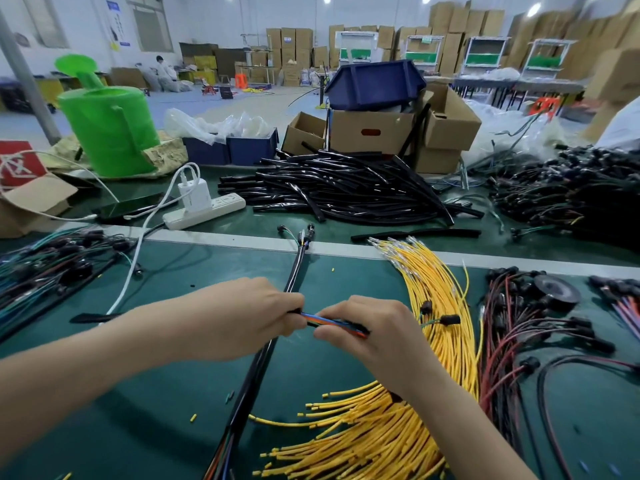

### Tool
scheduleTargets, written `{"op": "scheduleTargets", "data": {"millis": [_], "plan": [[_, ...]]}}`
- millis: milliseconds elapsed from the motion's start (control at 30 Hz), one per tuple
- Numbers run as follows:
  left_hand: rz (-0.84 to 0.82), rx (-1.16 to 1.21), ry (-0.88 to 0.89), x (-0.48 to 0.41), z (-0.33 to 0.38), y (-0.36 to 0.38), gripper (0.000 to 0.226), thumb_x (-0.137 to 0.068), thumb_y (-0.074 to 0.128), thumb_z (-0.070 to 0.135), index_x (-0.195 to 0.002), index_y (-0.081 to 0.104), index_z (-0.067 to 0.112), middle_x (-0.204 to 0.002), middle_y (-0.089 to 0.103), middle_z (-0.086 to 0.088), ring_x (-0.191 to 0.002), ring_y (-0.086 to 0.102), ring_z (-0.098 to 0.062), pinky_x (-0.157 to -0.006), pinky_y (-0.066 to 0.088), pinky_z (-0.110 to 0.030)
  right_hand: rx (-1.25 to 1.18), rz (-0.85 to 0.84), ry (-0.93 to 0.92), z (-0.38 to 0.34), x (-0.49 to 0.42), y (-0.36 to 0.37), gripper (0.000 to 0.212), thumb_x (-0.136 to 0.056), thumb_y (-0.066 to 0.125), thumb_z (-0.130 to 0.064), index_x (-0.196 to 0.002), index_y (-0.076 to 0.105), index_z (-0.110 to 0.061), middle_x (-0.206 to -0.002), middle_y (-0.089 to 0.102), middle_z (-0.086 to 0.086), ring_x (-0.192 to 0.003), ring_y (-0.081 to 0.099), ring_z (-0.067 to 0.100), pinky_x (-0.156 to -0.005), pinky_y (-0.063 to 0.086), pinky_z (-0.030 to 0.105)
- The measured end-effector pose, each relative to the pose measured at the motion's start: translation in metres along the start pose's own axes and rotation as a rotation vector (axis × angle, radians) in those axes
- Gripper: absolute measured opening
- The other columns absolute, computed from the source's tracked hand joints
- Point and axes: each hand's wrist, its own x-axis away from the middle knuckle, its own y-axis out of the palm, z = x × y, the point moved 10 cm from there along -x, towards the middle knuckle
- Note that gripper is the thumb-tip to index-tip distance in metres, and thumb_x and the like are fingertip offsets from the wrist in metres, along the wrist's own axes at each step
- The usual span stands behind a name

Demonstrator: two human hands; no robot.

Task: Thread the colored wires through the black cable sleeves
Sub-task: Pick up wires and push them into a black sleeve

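Observation:
My left hand (254, 315) grips the end of a black cable sleeve (295, 310) at the middle of the green bench. A short bundle of colored wires (325, 321), orange, blue and black, runs from that sleeve end into my right hand (367, 329), which pinches it. Two long black sleeved cables (252, 379) pass under my left hand, from connectors (304, 235) at the metal strip down to loose colored ends at the bottom edge. A pile of black sleeves (346, 188) lies behind the strip.
Yellow wires (429, 292) fan out right of my hands and pool at the bottom (360, 441). Red and black harnesses (519, 327) lie far right, teal ones (45, 268) far left. A power strip (204, 211), phone, green watering can (107, 129) and cardboard boxes (372, 131) stand behind.

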Motion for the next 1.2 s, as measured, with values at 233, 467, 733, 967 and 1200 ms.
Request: {"op": "scheduleTargets", "data": {"millis": [233,467,733,967,1200], "plan": [[-0.003,0.122,0.017,0.001,-0.001,0.006,0.026,-0.101,0.033,0.038,-0.077,0.039,0.031,-0.060,0.051,0.028,-0.056,0.045,0.005,-0.053,0.031,-0.012,-0.038,-0.046,-0.019,-0.003,0.000,0.011,0.039,-0.090,0.050,-0.046,-0.101,0.074,-0.017,-0.067,0.042,-0.024,-0.060,0.043,-0.004,-0.058,0.032,0.014],[-0.093,0.375,-0.020,0.005,-0.005,0.011,0.040,-0.098,0.026,0.049,-0.092,0.060,0.028,-0.069,0.052,0.009,-0.059,0.045,-0.002,-0.058,0.035,-0.014,0.019,-0.079,-0.044,-0.012,0.001,0.017,0.051,-0.093,0.035,-0.052,-0.087,0.069,-0.015,-0.070,0.057,-0.012,-0.062,0.050,0.005,-0.056,0.041,0.025],[-0.362,1.001,0.014,0.019,-0.014,0.035,0.040,-0.095,0.037,0.050,-0.082,0.053,0.015,-0.054,0.040,0.003,-0.044,0.030,-0.016,-0.042,0.026,-0.019,-0.021,-0.116,0.094,0.006,0.003,0.015,0.049,-0.090,0.013,-0.063,-0.063,0.038,-0.031,-0.053,0.041,-0.007,-0.046,0.037,0.011,-0.050,0.024,0.020],[-0.324,0.889,0.002,0.016,-0.016,0.035,0.041,-0.090,0.036,0.052,-0.080,0.056,0.017,-0.052,0.028,0.009,-0.044,0.024,-0.011,-0.042,0.023,-0.019,0.053,-0.174,0.087,0.010,0.004,0.024,0.049,-0.084,0.008,-0.065,-0.061,0.036,-0.031,-0.054,0.042,-0.006,-0.048,0.038,0.010,-0.050,0.025,0.019],[-0.379,0.944,-0.021,0.018,-0.019,0.030,0.040,-0.090,0.038,0.050,-0.074,0.054,0.017,-0.051,0.026,0.008,-0.044,0.022,-0.011,-0.041,0.020,-0.020,-0.131,-0.131,0.046,0.002,0.002,0.017,0.045,-0.079,0.042,-0.071,-0.093,0.055,-0.031,-0.058,0.047,-0.012,-0.052,0.043,0.008,-0.051,0.031,0.018]]}}
